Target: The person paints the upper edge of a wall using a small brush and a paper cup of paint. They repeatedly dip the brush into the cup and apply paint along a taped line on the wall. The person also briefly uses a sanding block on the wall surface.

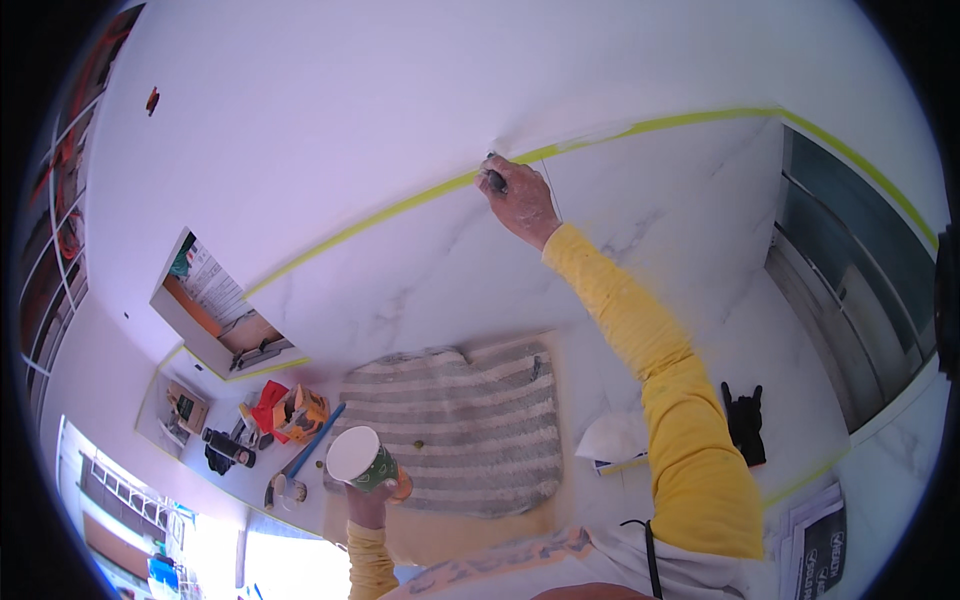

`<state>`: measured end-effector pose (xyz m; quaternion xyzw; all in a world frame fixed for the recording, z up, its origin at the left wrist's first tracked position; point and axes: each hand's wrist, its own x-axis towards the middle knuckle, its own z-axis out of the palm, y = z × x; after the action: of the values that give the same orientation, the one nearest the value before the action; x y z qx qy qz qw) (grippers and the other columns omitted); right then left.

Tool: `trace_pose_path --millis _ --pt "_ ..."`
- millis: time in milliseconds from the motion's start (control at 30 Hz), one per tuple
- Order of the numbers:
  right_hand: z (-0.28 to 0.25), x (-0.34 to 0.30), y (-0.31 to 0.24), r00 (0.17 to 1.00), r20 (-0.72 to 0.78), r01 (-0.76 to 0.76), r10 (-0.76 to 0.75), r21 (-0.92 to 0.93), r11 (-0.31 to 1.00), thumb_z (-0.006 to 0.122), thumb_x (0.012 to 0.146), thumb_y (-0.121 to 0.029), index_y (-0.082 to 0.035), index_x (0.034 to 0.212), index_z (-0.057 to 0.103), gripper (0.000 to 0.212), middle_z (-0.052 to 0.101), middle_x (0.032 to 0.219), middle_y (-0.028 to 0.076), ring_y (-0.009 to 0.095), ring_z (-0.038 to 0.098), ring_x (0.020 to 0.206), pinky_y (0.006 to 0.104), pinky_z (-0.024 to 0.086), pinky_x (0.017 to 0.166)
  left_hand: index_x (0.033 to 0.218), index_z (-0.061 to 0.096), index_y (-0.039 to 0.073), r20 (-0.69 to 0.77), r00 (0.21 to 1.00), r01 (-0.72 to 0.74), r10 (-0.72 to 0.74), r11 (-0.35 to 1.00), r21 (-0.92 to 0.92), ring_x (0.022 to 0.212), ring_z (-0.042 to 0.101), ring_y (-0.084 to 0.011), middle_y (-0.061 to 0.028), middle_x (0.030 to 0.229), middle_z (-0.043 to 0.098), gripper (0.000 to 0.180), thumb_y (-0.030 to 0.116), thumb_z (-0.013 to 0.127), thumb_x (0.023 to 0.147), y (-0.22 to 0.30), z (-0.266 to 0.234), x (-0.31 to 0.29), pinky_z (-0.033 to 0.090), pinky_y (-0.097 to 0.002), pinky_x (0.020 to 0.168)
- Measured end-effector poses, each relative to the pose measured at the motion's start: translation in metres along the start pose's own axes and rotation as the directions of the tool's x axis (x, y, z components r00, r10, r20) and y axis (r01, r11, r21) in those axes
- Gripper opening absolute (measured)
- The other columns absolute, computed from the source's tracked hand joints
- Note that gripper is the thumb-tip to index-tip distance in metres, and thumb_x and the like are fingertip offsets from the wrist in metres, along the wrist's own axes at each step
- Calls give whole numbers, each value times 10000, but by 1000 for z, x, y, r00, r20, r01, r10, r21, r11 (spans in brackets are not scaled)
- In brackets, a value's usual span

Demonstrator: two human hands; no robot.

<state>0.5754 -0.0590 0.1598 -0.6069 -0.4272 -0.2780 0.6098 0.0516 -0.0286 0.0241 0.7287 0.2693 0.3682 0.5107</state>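
Observation:
My right hand [520, 200] is raised high against the wall and grips a small dark tool [494, 178]. The tool's tip touches the yellow-green tape line [400, 207] where white painted wall meets marble-look tile [430, 280]. My left hand [372, 497] is low near my body and holds a green and white paper cup [360, 460] upright, its white inside showing. Both arms wear yellow sleeves.
A grey striped cloth [460, 425] lies on the floor below. A wall niche [215, 310] holds small items. Tools, a red cloth, an orange box and a blue-handled tool [315, 440] lie at the left. A black glove [743, 420] and a white cap [612, 440] lie at the right, near a window frame [850, 280].

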Motion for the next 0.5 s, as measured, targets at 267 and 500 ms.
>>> trace_pose_path --millis 267,500 --pt "-119 79 84 860 323 -509 395 507 696 748 875 -426 -147 1125 691 379 697 907 -22 63 628 853 257 399 737 1315 464 24 -43 999 29 -31 999 -40 1020 620 -199 -77 1113 610 806 284 880 676 11 16 -14 512 -346 900" --pt "-321 106 190 884 101 -447 457 469 761 783 822 -472 -160 1179 663 489 686 1065 -27 94 665 932 326 380 856 1187 576 28 -60 998 17 -24 993 -114 919 639 -173 -48 1017 656 643 246 874 661 27 43 -15 516 -315 818"
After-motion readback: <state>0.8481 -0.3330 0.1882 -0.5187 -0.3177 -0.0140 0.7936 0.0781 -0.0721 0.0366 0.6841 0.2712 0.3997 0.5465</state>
